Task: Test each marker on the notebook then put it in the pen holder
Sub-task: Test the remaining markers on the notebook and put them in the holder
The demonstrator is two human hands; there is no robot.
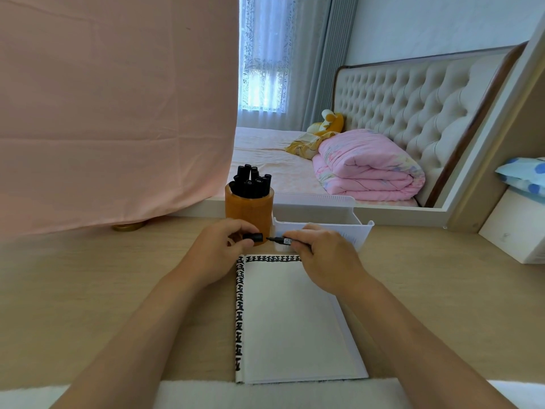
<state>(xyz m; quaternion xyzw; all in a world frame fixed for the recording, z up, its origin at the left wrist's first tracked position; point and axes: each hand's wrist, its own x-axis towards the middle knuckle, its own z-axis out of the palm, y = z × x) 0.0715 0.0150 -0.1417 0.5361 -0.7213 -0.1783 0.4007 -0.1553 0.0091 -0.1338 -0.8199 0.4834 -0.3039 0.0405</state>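
A white notebook (pixel 292 320) lies open on the desk, with rows of black marks along its top and left edges. Above its top edge my right hand (pixel 321 255) holds a black marker (pixel 283 240) level, its bare tip pointing left. My left hand (pixel 218 249) pinches the black cap (pixel 256 237) just left of that tip, a small gap between them. Behind the hands stands an orange-brown pen holder (pixel 250 208) filled with several black markers (pixel 250 181).
A white plastic tray (pixel 330 225) sits right of the holder, behind my right hand. A pink cloth (pixel 118 113) hangs at the left, over a gold base (pixel 128 227). A white box (pixel 516 228) stands at the far right. A bed shows beyond.
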